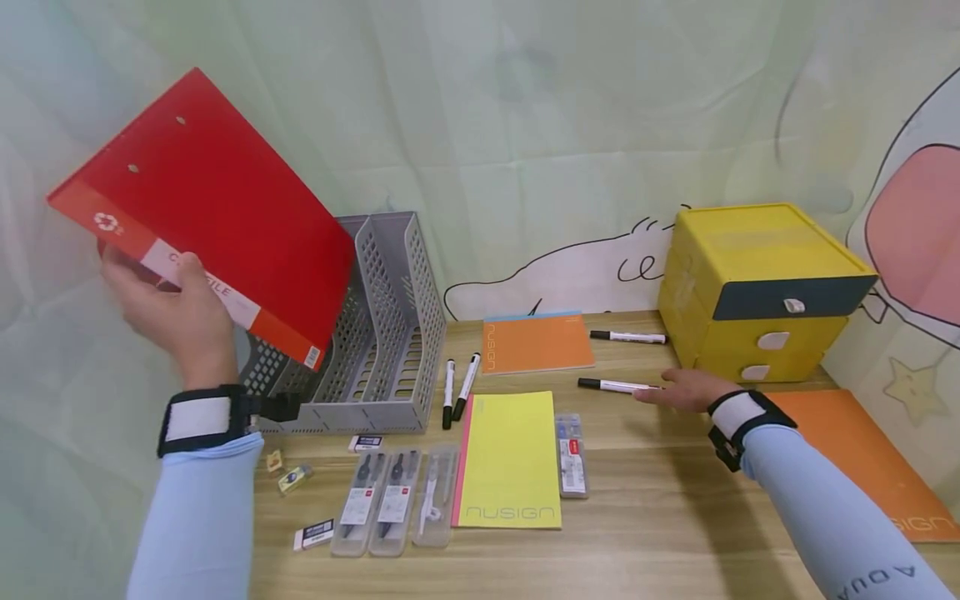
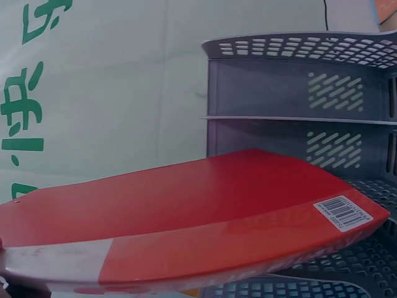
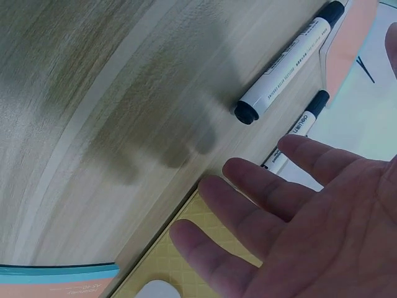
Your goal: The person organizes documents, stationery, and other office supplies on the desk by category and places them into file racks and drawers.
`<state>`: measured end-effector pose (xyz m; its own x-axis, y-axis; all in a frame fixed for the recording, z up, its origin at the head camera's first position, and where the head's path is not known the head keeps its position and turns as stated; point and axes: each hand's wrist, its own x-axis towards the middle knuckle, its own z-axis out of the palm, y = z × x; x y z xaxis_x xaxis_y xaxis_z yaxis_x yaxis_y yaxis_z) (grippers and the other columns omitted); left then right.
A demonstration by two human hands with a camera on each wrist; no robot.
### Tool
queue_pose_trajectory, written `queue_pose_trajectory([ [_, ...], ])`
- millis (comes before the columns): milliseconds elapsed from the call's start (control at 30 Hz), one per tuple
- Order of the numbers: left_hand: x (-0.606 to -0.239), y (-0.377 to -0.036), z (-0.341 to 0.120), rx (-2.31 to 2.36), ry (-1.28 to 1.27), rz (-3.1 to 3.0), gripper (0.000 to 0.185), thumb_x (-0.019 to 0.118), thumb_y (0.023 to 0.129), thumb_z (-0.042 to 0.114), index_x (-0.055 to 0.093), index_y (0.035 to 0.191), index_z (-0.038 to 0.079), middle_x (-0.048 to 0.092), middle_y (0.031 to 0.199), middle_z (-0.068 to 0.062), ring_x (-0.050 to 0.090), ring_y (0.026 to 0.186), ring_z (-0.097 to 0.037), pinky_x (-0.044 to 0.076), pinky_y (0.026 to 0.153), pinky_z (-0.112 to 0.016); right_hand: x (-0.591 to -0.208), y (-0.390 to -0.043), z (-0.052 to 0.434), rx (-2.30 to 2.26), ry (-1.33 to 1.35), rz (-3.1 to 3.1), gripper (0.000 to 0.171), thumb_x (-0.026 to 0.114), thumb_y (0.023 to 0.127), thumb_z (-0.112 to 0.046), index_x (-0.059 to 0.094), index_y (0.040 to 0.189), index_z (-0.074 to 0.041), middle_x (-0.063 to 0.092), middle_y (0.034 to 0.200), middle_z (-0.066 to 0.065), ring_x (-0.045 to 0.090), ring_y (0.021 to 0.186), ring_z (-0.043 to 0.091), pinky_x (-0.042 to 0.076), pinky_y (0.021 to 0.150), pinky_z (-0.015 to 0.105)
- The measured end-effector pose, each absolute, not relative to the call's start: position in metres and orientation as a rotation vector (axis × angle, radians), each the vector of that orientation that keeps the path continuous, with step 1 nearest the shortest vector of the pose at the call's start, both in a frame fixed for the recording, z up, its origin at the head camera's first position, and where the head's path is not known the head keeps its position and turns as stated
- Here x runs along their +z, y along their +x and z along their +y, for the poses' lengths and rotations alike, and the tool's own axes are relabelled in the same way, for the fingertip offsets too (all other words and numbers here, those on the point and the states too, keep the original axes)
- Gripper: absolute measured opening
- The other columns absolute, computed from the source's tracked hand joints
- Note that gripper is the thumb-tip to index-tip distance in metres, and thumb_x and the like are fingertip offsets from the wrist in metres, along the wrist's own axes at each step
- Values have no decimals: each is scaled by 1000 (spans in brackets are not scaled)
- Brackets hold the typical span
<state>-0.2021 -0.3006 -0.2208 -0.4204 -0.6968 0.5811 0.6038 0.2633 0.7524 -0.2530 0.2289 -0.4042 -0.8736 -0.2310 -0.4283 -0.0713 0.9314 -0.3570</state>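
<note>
My left hand (image 1: 174, 310) grips a red file folder (image 1: 210, 208) by its spine, thumb across the white label, and holds it tilted in the air. The folder hangs just above a grey perforated file rack (image 1: 390, 333). In the left wrist view the folder (image 2: 186, 217) fills the lower frame in front of the rack (image 2: 298, 93). My right hand (image 1: 678, 389) lies flat and holds nothing, fingers straight, at the end of a white marker (image 1: 611, 385). In the right wrist view its fingers (image 3: 248, 205) hover over the wood beside two markers (image 3: 291, 62).
A yellow drawer box (image 1: 757, 292) stands right behind my right hand. On the table (image 1: 660, 517) lie an orange notebook (image 1: 536, 343), a yellow notebook (image 1: 510, 458), another orange notebook (image 1: 862, 450), two black markers (image 1: 459, 387), compass cases (image 1: 382, 500) and erasers (image 1: 313, 533).
</note>
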Motion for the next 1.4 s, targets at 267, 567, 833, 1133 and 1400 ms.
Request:
queue_pose_trajectory([
  [267, -269, -221, -306, -1252, 276, -1668, 55, 68, 94, 33, 42, 142, 25, 57, 132, 10, 59, 115, -12, 48, 98, -29, -404, -251, 230, -457, -236, 2620, 97, 51, 93, -66, 40, 137, 20, 43, 138, 41, 39, 129, 54, 34, 106, 60],
  [567, -330, -233, -314, -1205, 339, -1759, 52, 63, 97, 37, 40, 143, 27, 55, 135, 11, 58, 117, -9, 48, 99, -32, -406, -251, 229, -468, -212, 2607, 93, 52, 94, -63, 40, 138, 18, 42, 139, 40, 39, 130, 54, 34, 106, 60],
  [833, -364, -232, -308, -1227, 494, -1877, 59, 61, 96, 45, 35, 146, 30, 52, 140, 8, 57, 120, -13, 47, 101, -40, -403, -248, 225, -464, -203, 2608, 89, 53, 94, -60, 42, 136, 19, 45, 137, 39, 43, 127, 53, 36, 104, 59],
  [1133, -350, -230, -300, -1104, 471, -1846, 75, 66, 92, 42, 22, 152, 32, 31, 150, 13, 32, 135, -2, 38, 107, -31, -406, -250, 228, -439, -207, 2619, 89, 54, 94, -60, 44, 135, 18, 47, 135, 39, 44, 125, 52, 38, 103, 59],
  [1400, -338, -225, -263, -651, 99, -1822, 57, 62, 95, 35, 39, 142, 13, 39, 149, -7, 31, 138, -14, 27, 114, -38, -403, -246, 223, -469, -223, 2633, 86, 54, 95, -57, 44, 135, 18, 47, 135, 39, 44, 126, 52, 37, 103, 59],
])
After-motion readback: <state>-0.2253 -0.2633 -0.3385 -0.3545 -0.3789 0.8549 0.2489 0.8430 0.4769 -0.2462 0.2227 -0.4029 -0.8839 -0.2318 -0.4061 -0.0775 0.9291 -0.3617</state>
